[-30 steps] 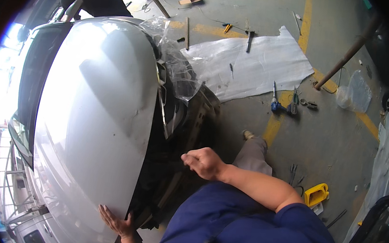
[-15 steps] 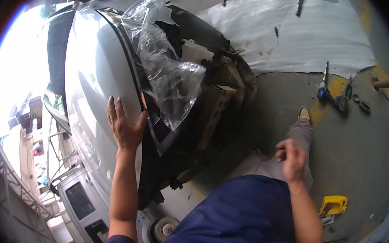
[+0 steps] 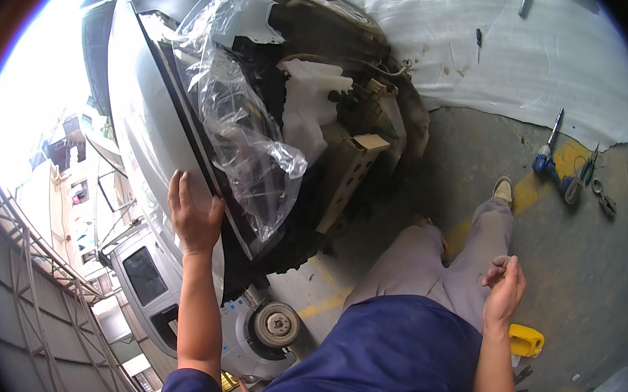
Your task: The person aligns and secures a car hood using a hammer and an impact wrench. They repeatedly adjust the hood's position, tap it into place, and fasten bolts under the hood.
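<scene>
head view, left to right: my left hand, fingers spread flat, palm pressed on the silver car body panel at its dark edge; clear plastic sheet draped just beside it over the exposed engine bay; my right hand, loosely curled, grasping nothing, above my grey trouser leg; yellow tool on the floor near it.

Daylight floods in left of the silver car hood, blown out to white glare. Right of it, the engine bay sits in deep shadow. Fisheye curvature bends edges; corners vignette black.
</scene>
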`<state>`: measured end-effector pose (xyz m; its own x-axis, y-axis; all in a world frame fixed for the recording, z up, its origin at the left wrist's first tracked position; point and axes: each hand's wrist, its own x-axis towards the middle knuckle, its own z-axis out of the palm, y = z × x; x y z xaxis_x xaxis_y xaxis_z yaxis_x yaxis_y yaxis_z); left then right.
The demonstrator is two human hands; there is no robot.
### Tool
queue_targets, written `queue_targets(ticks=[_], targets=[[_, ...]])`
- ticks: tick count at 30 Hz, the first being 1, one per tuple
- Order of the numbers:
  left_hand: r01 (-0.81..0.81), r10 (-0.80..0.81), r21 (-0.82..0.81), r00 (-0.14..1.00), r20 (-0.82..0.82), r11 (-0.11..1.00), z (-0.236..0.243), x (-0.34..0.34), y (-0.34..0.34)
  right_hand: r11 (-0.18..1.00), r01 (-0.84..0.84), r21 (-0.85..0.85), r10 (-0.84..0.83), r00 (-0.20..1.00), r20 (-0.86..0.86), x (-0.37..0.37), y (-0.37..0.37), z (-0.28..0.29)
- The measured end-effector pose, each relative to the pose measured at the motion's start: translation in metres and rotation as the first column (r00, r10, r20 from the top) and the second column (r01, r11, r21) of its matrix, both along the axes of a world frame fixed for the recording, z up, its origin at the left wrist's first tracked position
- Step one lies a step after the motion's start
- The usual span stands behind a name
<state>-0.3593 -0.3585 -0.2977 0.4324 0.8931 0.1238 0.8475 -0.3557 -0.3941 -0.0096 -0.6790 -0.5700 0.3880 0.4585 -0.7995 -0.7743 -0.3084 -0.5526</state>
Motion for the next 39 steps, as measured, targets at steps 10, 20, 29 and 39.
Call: queue_targets(ticks=[10,20,29,39], targets=[[-0.006,0.000,0.063,0.996,0.091,0.998,-0.020,0.004,0.087,0.996,-0.008,-0.085,0.010,1.000,0.018,0.015,0.012,-0.025],[-0.123,0.130,0.082,0.988,-0.086,0.989,-0.006,0.035,0.132,0.997,-0.080,0.004,0.080,0.997,0.002,0.011,0.051,-0.010],[-0.118,0.099,-0.066,0.968,-0.232,0.991,0.003,0.054,0.150,0.996,-0.081,0.042,0.082,0.997,-0.010,0.012,0.064,-0.002],[0.022,-0.069,-0.216,0.974,-0.215,0.976,0.016,0.037,0.125,0.999,0.047,0.015,-0.047,0.999,0.011,0.015,0.067,-0.002]])
